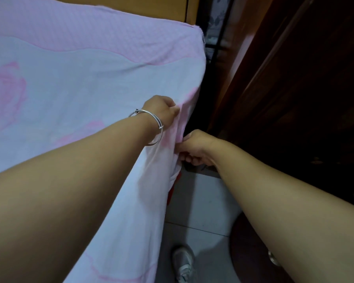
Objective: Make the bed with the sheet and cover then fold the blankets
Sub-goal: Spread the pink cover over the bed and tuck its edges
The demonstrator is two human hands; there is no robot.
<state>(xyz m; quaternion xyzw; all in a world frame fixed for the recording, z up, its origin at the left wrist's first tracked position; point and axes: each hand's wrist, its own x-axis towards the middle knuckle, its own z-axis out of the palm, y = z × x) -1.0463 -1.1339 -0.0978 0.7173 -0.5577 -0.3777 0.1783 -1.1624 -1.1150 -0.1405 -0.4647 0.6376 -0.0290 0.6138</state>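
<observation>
Evidently both hands pinch the sheet at the bed's side edge: left hand grips the top fold, right hand grips the overhang below, likely to pull it taut and tuck it.

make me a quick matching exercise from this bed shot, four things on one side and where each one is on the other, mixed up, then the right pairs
Things:
1. left hand
2. right hand
3. bangle
4. shoe

Places:
A. on the tiled floor beside the bed
B. gripping the sheet at the bed's top edge
C. around the left wrist
D. gripping the sheet lower down, on the hanging side

Pairs: 1-B, 2-D, 3-C, 4-A
</observation>
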